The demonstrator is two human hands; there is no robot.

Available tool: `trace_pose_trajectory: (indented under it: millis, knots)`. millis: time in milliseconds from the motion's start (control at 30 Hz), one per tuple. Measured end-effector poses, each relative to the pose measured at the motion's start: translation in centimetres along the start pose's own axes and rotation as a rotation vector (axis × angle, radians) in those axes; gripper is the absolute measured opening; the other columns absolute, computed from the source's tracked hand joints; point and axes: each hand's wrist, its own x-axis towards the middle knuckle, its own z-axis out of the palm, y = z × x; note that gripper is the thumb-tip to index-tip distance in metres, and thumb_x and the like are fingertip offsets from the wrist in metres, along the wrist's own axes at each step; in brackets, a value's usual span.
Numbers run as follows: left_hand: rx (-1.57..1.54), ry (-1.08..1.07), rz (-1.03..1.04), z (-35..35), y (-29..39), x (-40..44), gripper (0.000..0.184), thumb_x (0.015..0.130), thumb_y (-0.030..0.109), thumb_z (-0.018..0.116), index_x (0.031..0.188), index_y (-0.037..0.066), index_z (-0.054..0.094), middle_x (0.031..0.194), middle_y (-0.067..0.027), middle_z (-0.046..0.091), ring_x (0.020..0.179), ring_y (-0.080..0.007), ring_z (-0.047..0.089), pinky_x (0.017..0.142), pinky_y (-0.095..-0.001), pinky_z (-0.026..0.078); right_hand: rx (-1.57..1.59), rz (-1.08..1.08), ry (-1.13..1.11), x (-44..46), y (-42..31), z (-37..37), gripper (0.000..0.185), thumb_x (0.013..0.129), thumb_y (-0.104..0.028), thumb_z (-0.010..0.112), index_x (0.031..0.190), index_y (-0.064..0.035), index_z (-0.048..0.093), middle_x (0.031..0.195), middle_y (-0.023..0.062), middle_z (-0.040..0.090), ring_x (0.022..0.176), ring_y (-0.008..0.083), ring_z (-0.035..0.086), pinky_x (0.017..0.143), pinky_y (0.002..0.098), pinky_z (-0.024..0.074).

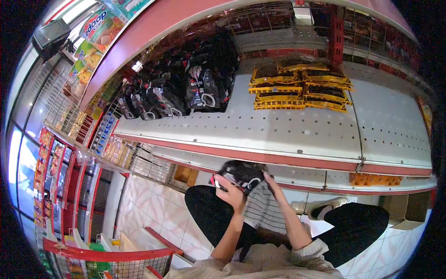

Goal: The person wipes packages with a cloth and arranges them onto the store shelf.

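A black package point(239, 173) with white and pink markings is held in front of the shelf edge, low in the middle of the view. My left hand point(228, 191) is closed on its left side. At its right side my right hand point(269, 180) has its fingers closed on a grey striped cloth point(264, 209), which hangs below the package. Similar black packages point(202, 90) stand in rows on the left part of the white shelf point(223, 125). Yellow and black packs point(278, 88) lie stacked farther right on that shelf.
A lower shelf point(297, 176) runs beneath, with orange packs point(375, 179) at its right. An open cardboard box point(409, 209) sits on the floor at the right, near a light shoe point(325, 208). A red-rimmed mesh basket point(111, 254) stands at the lower left.
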Motion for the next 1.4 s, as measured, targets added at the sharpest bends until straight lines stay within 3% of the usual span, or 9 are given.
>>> trace_pose_trajectory:
  millis: [167,267,367,467,567,600,800,900,1400]
  knots:
    - [0.215,-0.348,0.642,-3.7,-2.1,3.0,0.026,0.079,0.018,0.047,0.082,-0.007,0.052,0.074,-0.0158,0.057,0.066,-0.0218,0.056,0.061,-0.0293,0.045,0.469,0.205,-0.155,-1.4,-1.9,2.2,0.039,0.078,-0.035,0.050,0.101,-0.0039,0.051,0.088,0.0086,0.058,0.077,0.0238,0.056,0.067,0.0284,0.0464]
    - [0.059,-0.207,0.489,-4.2,1.1,3.2,0.020,0.079,0.011,0.047,0.079,-0.007,0.055,0.079,-0.0163,0.059,0.069,-0.0228,0.058,0.064,-0.0305,0.046,0.432,-0.027,-0.262,-3.6,-2.3,1.6,0.037,0.080,-0.034,0.047,0.101,-0.0041,0.051,0.087,0.0084,0.058,0.077,0.0225,0.056,0.069,0.0296,0.0465]
    - [0.031,0.174,0.730,-5.2,2.2,6.9,0.052,0.086,0.042,0.021,0.083,-0.003,0.046,0.075,-0.0169,0.054,0.065,-0.0273,0.054,0.059,-0.0341,0.048,0.547,-0.038,-0.184,-1.8,-0.9,-2.0,0.034,0.081,-0.032,0.046,0.101,-0.0044,0.050,0.086,0.0073,0.057,0.076,0.0206,0.056,0.068,0.0293,0.0469]
    - [-0.151,0.247,0.771,-1.5,11.4,7.0,0.033,0.083,0.023,0.045,0.100,-0.005,0.046,0.094,-0.0162,0.053,0.070,-0.0206,0.052,0.057,-0.0313,0.047,0.595,-0.067,-0.041,-1.5,-1.1,-4.8,0.032,0.082,-0.030,0.044,0.100,-0.0047,0.049,0.085,0.0062,0.056,0.075,0.0188,0.055,0.067,0.0290,0.0474]
    - [-0.079,-0.018,0.586,0.8,14.7,10.0,0.044,0.085,0.029,0.044,0.112,-0.005,0.042,0.100,-0.0128,0.051,0.084,-0.0160,0.051,0.075,-0.0285,0.043,0.616,-0.093,0.060,-2.3,-2.4,-6.0,0.029,0.083,-0.028,0.042,0.099,-0.0050,0.048,0.084,0.0052,0.055,0.074,0.0170,0.055,0.067,0.0286,0.0479]
    - [-0.098,0.029,0.600,3.9,16.8,9.2,0.027,0.086,0.026,0.042,0.082,0.001,0.052,0.067,0.0010,0.045,0.053,-0.0039,0.039,0.046,-0.0194,0.034,0.620,-0.096,0.083,-2.5,-2.9,-6.0,0.028,0.083,-0.028,0.042,0.099,-0.0051,0.048,0.083,0.0048,0.055,0.073,0.0164,0.055,0.066,0.0285,0.0480]
    - [0.204,-0.399,0.882,8.5,16.0,13.8,0.033,0.082,0.027,0.050,0.068,-0.002,0.053,0.049,-0.0004,0.045,0.048,-0.0073,0.036,0.043,-0.0235,0.030,0.614,-0.139,0.025,-0.3,0.0,-10.7,0.041,0.083,-0.035,0.038,0.102,0.0004,0.043,0.092,0.0120,0.050,0.083,0.0245,0.050,0.075,0.0374,0.0422]
    - [0.341,-0.202,0.946,7.9,16.2,13.3,0.033,0.076,0.029,0.057,0.085,-0.002,0.051,0.074,-0.0095,0.050,0.070,-0.0166,0.046,0.061,-0.0286,0.037,0.564,-0.197,-0.122,3.3,4.6,-14.6,0.065,0.080,-0.049,0.036,0.109,0.0092,0.039,0.107,0.0248,0.046,0.101,0.0404,0.043,0.089,0.0513,0.0326]
    - [0.314,-0.186,1.009,3.5,15.2,12.1,0.028,0.074,0.011,0.056,0.096,-0.002,0.046,0.095,-0.0146,0.046,0.087,-0.0277,0.046,0.076,-0.0327,0.038,0.585,-0.220,0.205,-1.9,-0.8,-7.8,0.024,0.085,-0.026,0.037,0.095,-0.0065,0.047,0.082,0.0032,0.054,0.073,0.0150,0.055,0.063,0.0312,0.0496]
